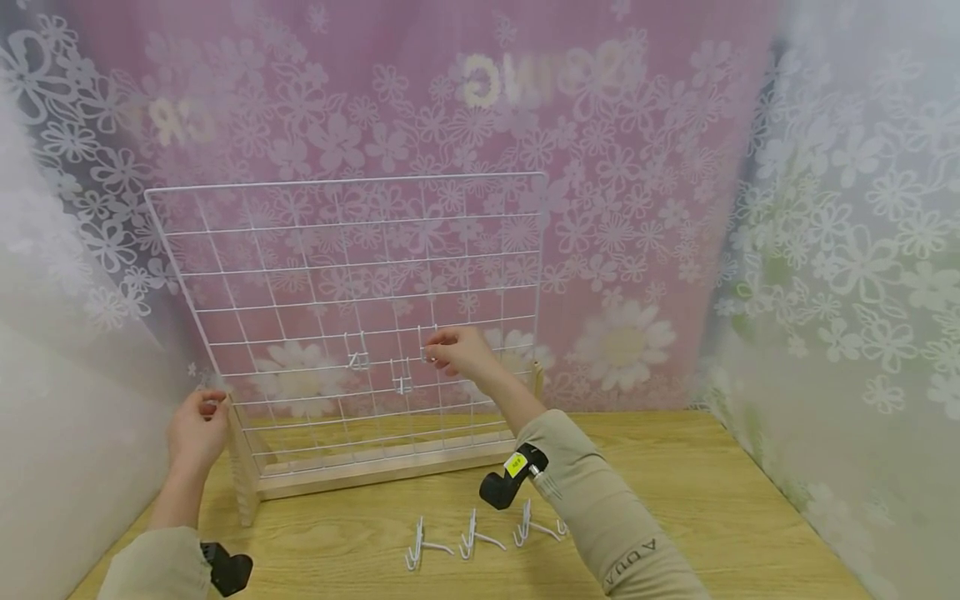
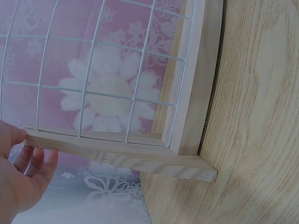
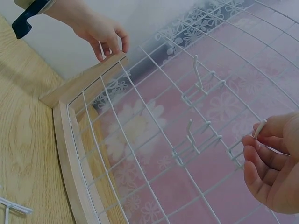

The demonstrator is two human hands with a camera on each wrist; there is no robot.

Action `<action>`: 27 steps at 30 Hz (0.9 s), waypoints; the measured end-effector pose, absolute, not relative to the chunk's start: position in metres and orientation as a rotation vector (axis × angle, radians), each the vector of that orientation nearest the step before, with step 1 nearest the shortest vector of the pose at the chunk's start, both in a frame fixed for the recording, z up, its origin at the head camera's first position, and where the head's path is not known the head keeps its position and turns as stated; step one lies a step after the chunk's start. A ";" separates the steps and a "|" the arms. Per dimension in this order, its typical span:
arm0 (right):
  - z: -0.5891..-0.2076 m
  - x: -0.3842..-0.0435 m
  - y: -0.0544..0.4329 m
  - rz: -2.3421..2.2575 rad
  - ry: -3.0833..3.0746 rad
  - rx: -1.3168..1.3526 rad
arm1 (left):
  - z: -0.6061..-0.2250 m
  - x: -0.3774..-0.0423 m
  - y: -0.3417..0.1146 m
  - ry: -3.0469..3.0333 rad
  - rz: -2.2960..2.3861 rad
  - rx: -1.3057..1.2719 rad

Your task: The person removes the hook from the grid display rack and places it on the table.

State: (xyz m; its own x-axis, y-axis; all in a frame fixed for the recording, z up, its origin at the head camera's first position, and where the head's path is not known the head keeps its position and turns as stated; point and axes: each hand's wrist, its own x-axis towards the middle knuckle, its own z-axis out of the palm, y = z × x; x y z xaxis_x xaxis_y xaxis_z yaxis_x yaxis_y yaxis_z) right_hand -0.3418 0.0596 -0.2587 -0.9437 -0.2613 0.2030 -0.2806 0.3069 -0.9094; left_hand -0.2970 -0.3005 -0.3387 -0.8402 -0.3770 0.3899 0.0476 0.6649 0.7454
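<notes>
A white wire grid panel (image 1: 345, 182) stands upright in a light wooden base (image 1: 390, 470). My left hand (image 1: 197, 429) pinches the upper end of the base's left side post (image 2: 70, 144), thumb on one face and fingers on the other. With thumb and fingertips my right hand (image 1: 461, 354) pinches the prong of a white wire hook (image 3: 260, 129) at the grid; my fingers partly cover this hook. To its left, two more white hooks hang on the grid, one higher (image 1: 358, 361) and one lower (image 1: 403, 384).
Several white hooks (image 1: 471, 536) lie in a row on the wood-grain table (image 1: 337, 550) before the base, one partly hidden by my right sleeve (image 1: 600, 500). A pink flowered curtain (image 1: 637, 250) hangs behind; pale walls (image 1: 847, 333) stand at both sides.
</notes>
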 end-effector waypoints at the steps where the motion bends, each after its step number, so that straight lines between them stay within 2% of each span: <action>1: -0.258 -0.342 0.059 1.770 -2.523 0.513 | -0.339 -0.297 -0.300 -2.356 -1.077 0.255; 27: -0.256 -0.341 0.073 1.769 -2.495 0.530 | -0.340 -0.297 -0.300 -2.345 -1.088 0.269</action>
State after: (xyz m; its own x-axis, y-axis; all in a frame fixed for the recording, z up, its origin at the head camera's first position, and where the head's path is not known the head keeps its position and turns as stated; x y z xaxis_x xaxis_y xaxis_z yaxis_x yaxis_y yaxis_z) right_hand -0.3412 0.0726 -0.2561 -0.9411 -0.2529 0.2246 -0.2957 0.2926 -0.9094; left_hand -0.2974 -0.3003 -0.3397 -0.8366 -0.3895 0.3852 0.0424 0.6550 0.7544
